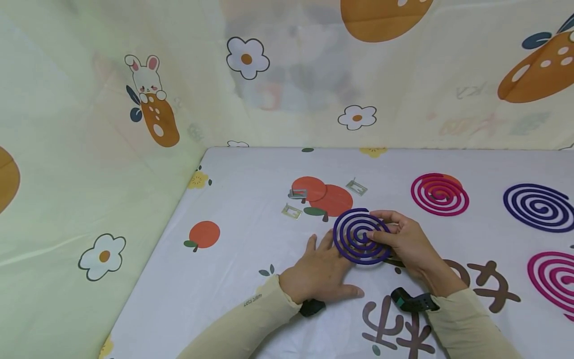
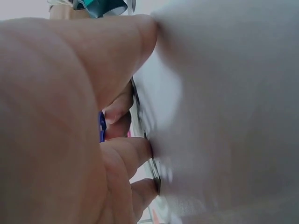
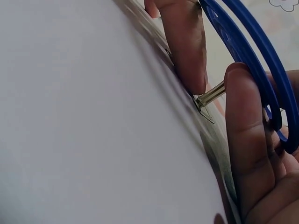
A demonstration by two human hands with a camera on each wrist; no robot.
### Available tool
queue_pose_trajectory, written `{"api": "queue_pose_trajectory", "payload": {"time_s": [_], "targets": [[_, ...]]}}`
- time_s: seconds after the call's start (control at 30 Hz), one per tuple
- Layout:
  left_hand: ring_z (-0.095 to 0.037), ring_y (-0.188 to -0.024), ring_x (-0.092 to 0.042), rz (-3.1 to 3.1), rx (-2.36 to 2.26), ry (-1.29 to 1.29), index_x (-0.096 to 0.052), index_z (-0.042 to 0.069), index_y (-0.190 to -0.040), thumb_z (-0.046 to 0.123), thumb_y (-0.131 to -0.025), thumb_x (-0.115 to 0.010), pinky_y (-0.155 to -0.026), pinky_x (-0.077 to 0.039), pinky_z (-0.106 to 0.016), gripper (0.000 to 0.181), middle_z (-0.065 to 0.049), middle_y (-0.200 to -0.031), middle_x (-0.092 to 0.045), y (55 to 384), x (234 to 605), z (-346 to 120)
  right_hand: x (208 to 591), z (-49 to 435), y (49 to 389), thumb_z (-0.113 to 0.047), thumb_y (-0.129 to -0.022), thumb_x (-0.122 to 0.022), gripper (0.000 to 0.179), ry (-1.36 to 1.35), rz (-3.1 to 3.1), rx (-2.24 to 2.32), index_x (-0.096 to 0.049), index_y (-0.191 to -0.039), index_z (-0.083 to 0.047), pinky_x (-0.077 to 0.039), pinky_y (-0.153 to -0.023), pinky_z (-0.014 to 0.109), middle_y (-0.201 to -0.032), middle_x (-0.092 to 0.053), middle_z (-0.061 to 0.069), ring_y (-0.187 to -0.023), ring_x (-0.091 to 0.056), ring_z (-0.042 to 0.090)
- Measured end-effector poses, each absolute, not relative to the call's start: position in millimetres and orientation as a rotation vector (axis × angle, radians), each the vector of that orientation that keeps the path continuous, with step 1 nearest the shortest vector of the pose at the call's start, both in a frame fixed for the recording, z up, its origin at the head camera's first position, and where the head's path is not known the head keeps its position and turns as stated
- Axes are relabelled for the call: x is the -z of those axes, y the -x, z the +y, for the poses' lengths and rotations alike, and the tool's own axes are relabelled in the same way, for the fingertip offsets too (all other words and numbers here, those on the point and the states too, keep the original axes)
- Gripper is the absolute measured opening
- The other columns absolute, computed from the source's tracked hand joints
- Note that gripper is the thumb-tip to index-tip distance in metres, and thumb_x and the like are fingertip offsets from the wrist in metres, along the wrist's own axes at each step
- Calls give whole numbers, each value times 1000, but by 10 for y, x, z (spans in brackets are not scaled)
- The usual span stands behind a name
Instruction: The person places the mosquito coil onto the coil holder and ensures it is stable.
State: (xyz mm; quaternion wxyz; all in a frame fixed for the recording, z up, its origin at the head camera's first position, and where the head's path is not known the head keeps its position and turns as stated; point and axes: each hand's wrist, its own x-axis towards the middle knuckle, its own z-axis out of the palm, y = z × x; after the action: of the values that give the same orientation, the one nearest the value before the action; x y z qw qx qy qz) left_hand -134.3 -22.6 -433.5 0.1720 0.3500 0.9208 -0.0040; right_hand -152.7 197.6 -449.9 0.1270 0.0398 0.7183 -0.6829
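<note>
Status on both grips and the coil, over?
Right grip pinches dark-blue mosquito coil above metal stand. Left grip touches stand's base. Right finger hides whether coil meets prong.

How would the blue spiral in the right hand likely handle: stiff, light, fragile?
The blue spiral is probably fairly stiff: the right hand pinches it near its centre, yet its turns look mostly flat in the head view. Open gaps between the turns suggest it is light for its width. Its narrow strand may snap if bent hard.
</note>
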Motion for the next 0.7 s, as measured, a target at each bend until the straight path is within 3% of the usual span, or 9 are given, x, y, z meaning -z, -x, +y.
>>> {"api": "queue_pose_trajectory", "payload": {"time_s": [0.7], "targets": [[-35, -160, -14, 2642, 26, -991, -14, 35, -168, 76, -92, -57, -121, -25, -64, 97, 4, -175, -11, 1330, 4346, -218, 4510, 1973, 1535, -9, -97, -74, 59, -96, 2087, 1954, -46, -147, 4, -60, -86, 28, -119, -75, 15, -99, -73, 10]]}}
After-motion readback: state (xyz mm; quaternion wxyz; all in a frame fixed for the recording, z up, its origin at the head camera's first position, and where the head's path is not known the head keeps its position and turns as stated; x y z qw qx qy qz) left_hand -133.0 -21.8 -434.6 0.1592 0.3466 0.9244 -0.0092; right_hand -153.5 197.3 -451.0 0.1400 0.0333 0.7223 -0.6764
